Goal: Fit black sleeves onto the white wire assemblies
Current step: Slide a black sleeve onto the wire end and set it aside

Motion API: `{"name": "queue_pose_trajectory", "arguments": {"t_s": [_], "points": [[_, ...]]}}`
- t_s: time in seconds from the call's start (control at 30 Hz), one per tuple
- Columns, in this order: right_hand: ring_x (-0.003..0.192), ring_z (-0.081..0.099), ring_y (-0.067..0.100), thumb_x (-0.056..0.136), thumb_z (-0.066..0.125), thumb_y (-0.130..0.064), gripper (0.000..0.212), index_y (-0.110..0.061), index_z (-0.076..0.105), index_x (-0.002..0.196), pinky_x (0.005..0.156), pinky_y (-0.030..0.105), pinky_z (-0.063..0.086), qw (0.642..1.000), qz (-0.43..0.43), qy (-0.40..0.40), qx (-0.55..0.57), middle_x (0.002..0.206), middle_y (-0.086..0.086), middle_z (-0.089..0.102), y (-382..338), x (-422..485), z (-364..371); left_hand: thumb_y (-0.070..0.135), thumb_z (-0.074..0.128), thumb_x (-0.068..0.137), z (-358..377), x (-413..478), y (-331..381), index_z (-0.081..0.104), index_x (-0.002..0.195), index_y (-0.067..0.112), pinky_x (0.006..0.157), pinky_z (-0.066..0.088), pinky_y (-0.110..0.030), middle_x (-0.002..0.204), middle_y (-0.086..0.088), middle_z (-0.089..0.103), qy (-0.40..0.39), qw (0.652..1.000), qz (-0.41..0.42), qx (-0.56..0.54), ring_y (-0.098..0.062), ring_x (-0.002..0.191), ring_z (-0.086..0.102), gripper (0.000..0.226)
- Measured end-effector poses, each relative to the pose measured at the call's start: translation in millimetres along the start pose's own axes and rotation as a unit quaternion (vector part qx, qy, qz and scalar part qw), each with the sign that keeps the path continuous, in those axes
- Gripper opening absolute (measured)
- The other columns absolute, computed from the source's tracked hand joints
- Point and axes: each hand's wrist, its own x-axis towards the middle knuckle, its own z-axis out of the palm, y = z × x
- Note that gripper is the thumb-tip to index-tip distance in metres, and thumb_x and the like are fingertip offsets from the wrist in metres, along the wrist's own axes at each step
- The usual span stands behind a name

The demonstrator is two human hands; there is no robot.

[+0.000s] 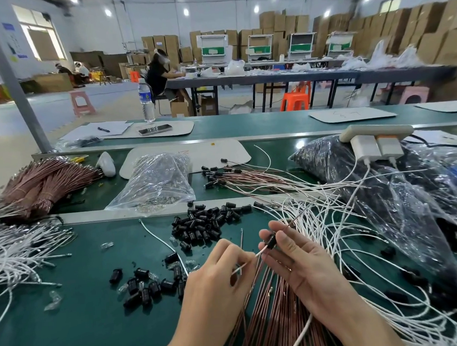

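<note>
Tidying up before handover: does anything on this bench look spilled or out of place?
Yes. Small black plastic sleeves lie scattered loose across the green bench mat, with tiny clear bulbs strewn among them. Thin white wires sprawl in a tangle on the right.

A small black sleeve (271, 241), tilted, meets the tip of a thin white wire (261, 251).
</note>
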Motion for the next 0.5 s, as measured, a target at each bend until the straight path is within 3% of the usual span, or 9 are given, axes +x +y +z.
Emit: {"name": "queue_pose_trajectory", "arguments": {"t_s": [0.23, 0.33, 0.5], "points": [[0.090, 0.075, 0.027, 0.078, 0.073, -0.012, 0.028, -0.007, 0.077, 0.104, 0.071, 0.030, 0.061, 1.000, 0.009, -0.002, 0.024, 0.113, 0.023, 0.073, 2.8, 1.2, -0.7, 0.032, 0.063, 0.095, 0.6, -0.2, 0.5, 0.055, 0.083, 0.024, 0.047, 0.050, -0.037, 0.084, 0.012, 0.051, 0.015, 1.000, 0.015, 0.006, -0.012, 0.058, 0.055, 0.016], [0.090, 0.075, 0.028, 0.077, 0.073, -0.012, 0.040, -0.004, 0.067, 0.117, 0.070, 0.029, 0.061, 1.000, 0.010, 0.000, 0.028, 0.113, 0.023, 0.073, 3.3, 1.4, -0.8, 0.032, 0.062, 0.096, 0.0, -0.1, 0.4, 0.056, 0.084, 0.024, 0.048, 0.049, -0.037, 0.084, 0.012, 0.051, 0.010, 1.000, 0.016, 0.005, -0.012, 0.058, 0.054, 0.016], [0.092, 0.075, 0.028, 0.080, 0.071, -0.010, 0.041, -0.004, 0.065, 0.120, 0.070, 0.030, 0.062, 1.000, 0.005, -0.008, 0.030, 0.115, 0.022, 0.073, 3.2, 0.5, -1.2, 0.036, 0.061, 0.095, 0.9, -1.3, -2.8, 0.057, 0.084, 0.027, 0.050, 0.049, -0.035, 0.086, 0.014, 0.052, -0.010, 1.000, 0.002, -0.003, -0.012, 0.060, 0.057, 0.015]]}}
